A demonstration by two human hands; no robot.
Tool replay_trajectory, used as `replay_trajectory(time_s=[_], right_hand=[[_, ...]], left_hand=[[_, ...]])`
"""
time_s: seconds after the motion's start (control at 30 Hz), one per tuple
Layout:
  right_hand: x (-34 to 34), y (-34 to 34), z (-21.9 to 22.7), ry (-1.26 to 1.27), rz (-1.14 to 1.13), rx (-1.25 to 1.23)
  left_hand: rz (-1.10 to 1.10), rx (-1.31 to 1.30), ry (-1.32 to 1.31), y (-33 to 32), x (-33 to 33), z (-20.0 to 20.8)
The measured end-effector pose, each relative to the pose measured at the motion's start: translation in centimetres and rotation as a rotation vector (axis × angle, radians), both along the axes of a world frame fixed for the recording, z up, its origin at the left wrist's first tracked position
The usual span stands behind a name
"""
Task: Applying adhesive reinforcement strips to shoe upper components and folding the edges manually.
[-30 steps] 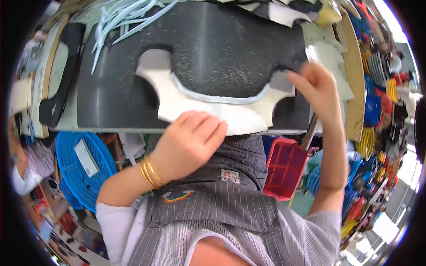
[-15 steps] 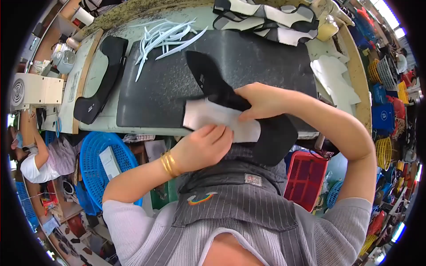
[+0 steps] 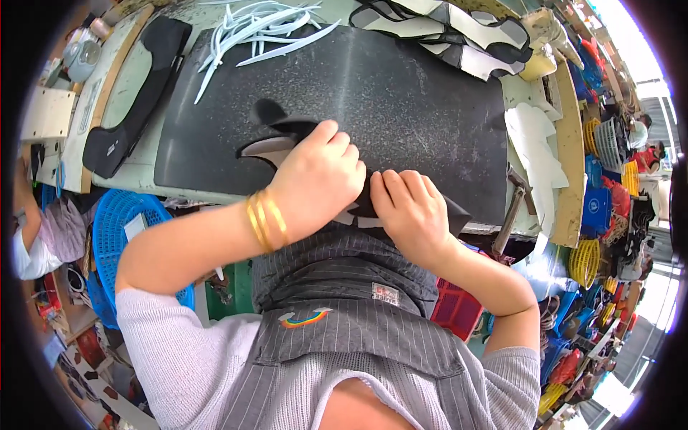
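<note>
A black, curved fabric piece (image 3: 290,127) with a pale backing lies at the near edge of a dark work mat (image 3: 401,107). My left hand (image 3: 322,172), gold bangles at its wrist, is closed on the piece, fingers curled over it. Close beside it, my right hand (image 3: 412,208) grips the piece's near part with bent fingers. Both hands hide most of the piece, and its far left end is blurred by motion.
Pale blue strips (image 3: 258,32) lie heaped at the mat's far left. Black curved pieces (image 3: 132,100) are stacked left; black-and-white pieces (image 3: 459,32) lie far right. White sheets (image 3: 534,150) and a hammer-like tool (image 3: 510,215) sit at right. A blue basket (image 3: 118,229) stands below.
The piece has gone from being held up, pale side showing, to lying lower with its black side mostly up. My right hand has come down beside the left; the view has shifted.
</note>
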State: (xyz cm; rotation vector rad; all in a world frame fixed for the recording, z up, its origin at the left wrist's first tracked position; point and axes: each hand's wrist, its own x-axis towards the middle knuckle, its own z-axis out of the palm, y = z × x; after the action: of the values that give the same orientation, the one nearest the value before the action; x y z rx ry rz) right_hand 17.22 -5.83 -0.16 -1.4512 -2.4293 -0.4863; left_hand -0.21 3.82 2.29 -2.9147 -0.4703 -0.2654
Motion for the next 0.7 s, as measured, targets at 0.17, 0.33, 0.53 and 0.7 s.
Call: replay_trajectory(time_s=[0.17, 0.33, 0.53, 0.7], right_hand=[[1.2, -0.4, 0.3, 0.310, 0.016, -0.126], [1.4, -0.5, -0.4, 0.192, 0.070, -0.019], [0.9, -0.1, -0.5, 0.073, 0.118, -0.025], [0.7, 0.0, -0.5, -0.005, 0.156, -0.029]], left_hand=[[-0.018, 0.235, -0.165, -1.6, -1.6, -2.1], [0.015, 0.195, -0.223, -1.9, -1.9, -2.9], [-0.071, 0.305, -0.194, -0.9, -2.3, -3.2], [-0.159, 0.267, -0.099, -0.4, -2.4, -2.6]])
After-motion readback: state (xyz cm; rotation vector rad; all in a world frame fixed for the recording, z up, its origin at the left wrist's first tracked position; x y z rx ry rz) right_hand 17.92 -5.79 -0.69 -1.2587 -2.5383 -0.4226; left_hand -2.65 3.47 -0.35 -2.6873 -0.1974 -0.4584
